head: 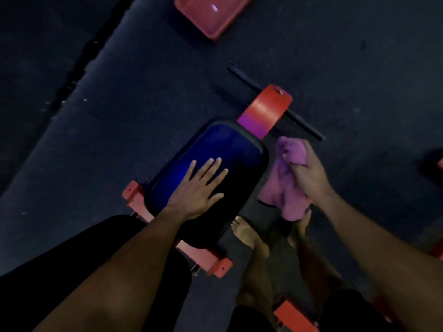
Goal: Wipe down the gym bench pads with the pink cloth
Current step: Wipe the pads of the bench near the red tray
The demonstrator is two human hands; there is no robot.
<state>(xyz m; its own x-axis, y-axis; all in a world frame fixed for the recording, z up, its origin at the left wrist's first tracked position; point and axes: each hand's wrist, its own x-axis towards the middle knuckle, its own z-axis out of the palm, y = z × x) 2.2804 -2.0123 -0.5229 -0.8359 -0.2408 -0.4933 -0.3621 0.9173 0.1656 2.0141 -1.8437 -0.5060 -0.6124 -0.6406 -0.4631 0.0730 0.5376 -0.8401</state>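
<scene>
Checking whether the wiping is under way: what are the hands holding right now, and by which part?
The right hand grips the pink cloth by its bunched upper part, beside the pad. The left hand holds nothing; it rests flat on the dark bench pad.

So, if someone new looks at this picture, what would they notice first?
Probably the cloth, bunched in the right hand beside the pad, not touching it. Next, the left hand lying flat on that dark pad at the centre. A red tub sits on the floor at the top edge.

Red tub (211,14) cropped by top edge
</scene>
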